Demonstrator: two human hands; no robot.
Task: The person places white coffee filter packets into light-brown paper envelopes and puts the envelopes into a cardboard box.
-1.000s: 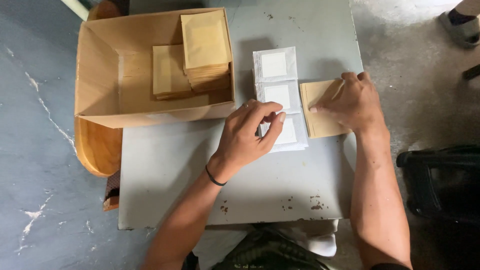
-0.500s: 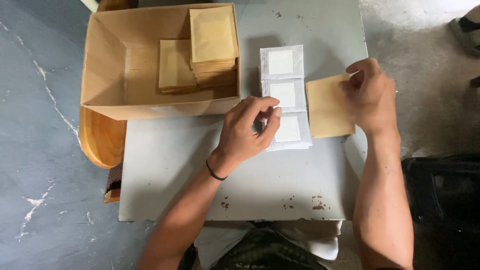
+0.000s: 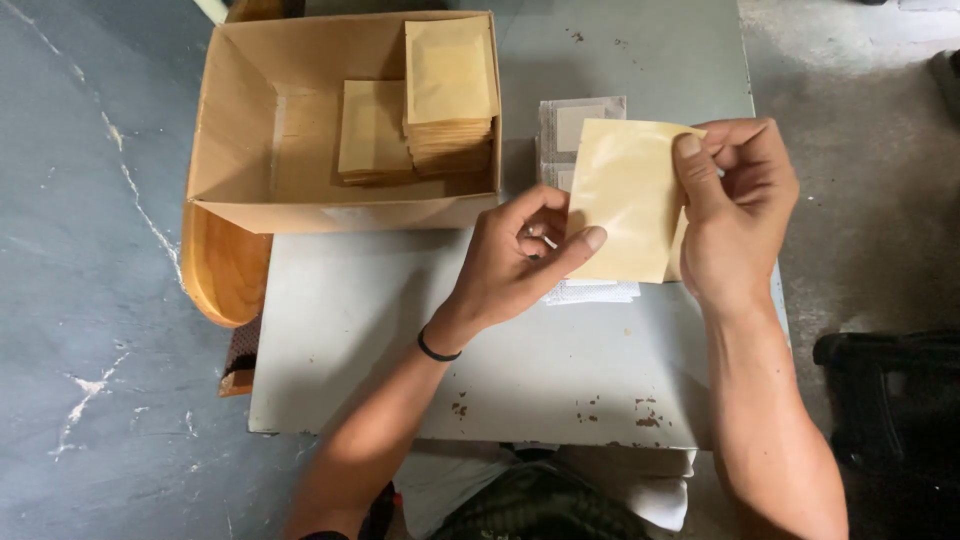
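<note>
A tan paper envelope [image 3: 625, 200] is held up over the grey table [image 3: 400, 340]. My right hand [image 3: 735, 215] pinches its upper right corner. My left hand [image 3: 515, 262] grips its lower left edge with the thumb on the front. Beneath the envelope lie white sachets with clear windows [image 3: 575, 125], mostly hidden by the envelope and my hands. A black band circles my left wrist.
An open cardboard box [image 3: 240, 150] stands at the table's back left, holding two stacks of tan envelopes [image 3: 450, 90], the right one taller. A wooden chair seat [image 3: 225, 275] shows under the box's left side. A black bag [image 3: 890, 400] sits on the floor at right.
The envelope has been lifted off the table by my right hand, and my left hand has left the white sachets and taken hold of the envelope's lower left edge.
</note>
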